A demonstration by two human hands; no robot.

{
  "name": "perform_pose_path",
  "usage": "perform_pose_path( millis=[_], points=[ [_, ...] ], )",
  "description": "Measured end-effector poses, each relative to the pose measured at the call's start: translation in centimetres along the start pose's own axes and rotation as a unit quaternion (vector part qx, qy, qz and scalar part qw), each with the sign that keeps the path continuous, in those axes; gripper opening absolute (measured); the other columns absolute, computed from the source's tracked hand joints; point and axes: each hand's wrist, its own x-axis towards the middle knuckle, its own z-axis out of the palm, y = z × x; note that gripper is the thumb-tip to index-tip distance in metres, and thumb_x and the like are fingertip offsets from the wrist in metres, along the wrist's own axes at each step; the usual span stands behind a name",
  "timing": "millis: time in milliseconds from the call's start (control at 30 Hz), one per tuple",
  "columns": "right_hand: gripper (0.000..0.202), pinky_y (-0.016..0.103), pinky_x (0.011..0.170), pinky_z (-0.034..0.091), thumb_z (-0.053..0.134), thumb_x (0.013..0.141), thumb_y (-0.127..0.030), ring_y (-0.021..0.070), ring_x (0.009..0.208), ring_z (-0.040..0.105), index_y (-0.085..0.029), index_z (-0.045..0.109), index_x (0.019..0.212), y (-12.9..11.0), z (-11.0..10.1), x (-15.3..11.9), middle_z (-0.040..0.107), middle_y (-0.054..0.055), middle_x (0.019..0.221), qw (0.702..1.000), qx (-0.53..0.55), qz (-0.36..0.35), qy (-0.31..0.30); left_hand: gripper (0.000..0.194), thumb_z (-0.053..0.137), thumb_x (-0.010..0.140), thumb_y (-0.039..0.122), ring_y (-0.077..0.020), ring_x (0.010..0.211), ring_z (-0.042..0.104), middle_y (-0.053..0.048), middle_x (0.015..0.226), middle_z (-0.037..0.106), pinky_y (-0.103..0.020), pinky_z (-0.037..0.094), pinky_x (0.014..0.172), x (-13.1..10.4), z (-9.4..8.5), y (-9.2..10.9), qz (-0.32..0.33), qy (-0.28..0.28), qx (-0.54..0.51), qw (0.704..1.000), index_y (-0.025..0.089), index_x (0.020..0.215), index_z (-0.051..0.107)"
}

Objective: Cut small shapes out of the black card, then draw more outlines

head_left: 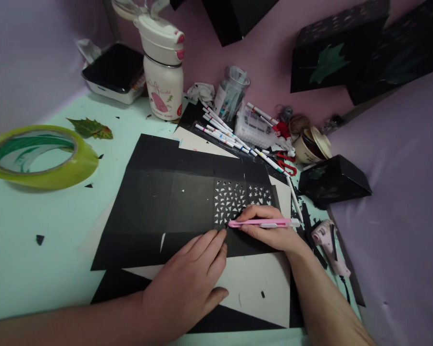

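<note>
1. Pinching a slim pink plastic cutter (256, 222) in the right hand (272, 236).
2. Resting the left hand (191, 276), fingers extended, on flat, creased black card (147, 202) under both.
3. Facing a flat pink wall (202, 57) beyond them, across a smooth mint-green tabletop (65, 230).

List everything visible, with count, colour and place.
sheet: one, black, middle
slim tool: one, pink, in right hand
papers: several, white, beneath sheet
tape roll: one, yellow, left
leaf: one, green, left
bottle: one, white, back left
container: one, black-topped, beside bottle
jar: one, clear, back middle
markers: many, white, before jar
scissors: one, red-handled, right
bowl: one, cream, right
boxes: several, black, right
glue gun: one, pinkish, right
table: one, mint, underneath
left hand: one, bare, on sheet
right hand: one, bare, on tool
</note>
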Motion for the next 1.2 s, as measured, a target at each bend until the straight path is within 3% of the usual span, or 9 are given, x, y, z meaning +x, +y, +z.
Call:
perform_pose_path(
  millis=[400, 667, 833, 967, 1200],
  points=[
    [0.008, 0.023, 0.066, 0.048, 0.064, 0.084, -0.019, 0.0141, 0.076, 0.065, -0.019, 0.071, 0.089, -0.2, -0.2, 0.3, 0.072, 0.002, 0.085, 1.0, -0.013, -0.015, -0.001, 0.054, 0.058, 0.085, 0.05, -0.0306, 0.125, 0.048, -0.015, 0.137, 0.053, -0.042, 0.043, 0.101, -0.2, -0.1, 0.3, -0.008, -0.003, 0.009, 1.0, 0.011, 0.122, 0.058],
    [0.005, 0.023, 0.061, 0.046, 0.066, 0.081, -0.021, 0.0139, 0.07, 0.063, -0.019, 0.07, 0.084, 0.3, 0.1, -0.2, 0.071, 0.002, 0.081, 0.997, 0.045, 0.02, 0.065, 0.049, 0.056, 0.088, 0.044, -0.0322, 0.126, 0.044, -0.018, 0.134, 0.053, -0.047, 0.044, 0.101, 0.3, -0.9, 0.3, -0.009, -0.055, -0.014, 0.998, 0.008, 0.121, 0.057],
    [0.005, 0.023, 0.058, 0.045, 0.065, 0.08, -0.022, 0.0137, 0.066, 0.062, -0.019, 0.069, 0.082, 0.4, 0.4, -0.1, 0.07, 0.001, 0.075, 0.996, 0.045, 0.02, 0.077, 0.032, 0.058, 0.089, 0.034, -0.0283, 0.118, 0.05, -0.015, 0.125, 0.057, -0.045, 0.046, 0.098, 1.8, -2.4, -0.2, -0.064, -0.069, -0.055, 0.994, 0.012, 0.112, 0.059],
    [0.006, 0.023, 0.056, 0.045, 0.066, 0.078, -0.023, 0.0132, 0.064, 0.062, -0.018, 0.068, 0.08, 0.4, 0.5, 0.0, 0.07, 0.001, 0.073, 0.994, 0.066, 0.018, 0.088, 0.019, 0.054, 0.09, 0.023, -0.0247, 0.099, 0.058, -0.009, 0.104, 0.063, -0.041, 0.049, 0.088, 3.7, -3.5, -1.3, -0.101, -0.09, -0.062, 0.989, 0.015, 0.106, 0.06],
    [0.009, 0.024, 0.058, 0.047, 0.065, 0.08, -0.028, 0.0135, 0.065, 0.062, -0.019, 0.066, 0.082, 0.8, 0.7, 0.0, 0.069, 0.0, 0.073, 0.987, 0.104, 0.005, 0.126, 0.029, 0.044, 0.092, 0.014, -0.0207, 0.094, 0.061, -0.006, 0.105, 0.064, -0.032, 0.047, 0.081, 7.0, -3.9, -3.3, -0.011, -0.138, -0.069, 0.988, 0.021, 0.113, 0.063]
  ],
)
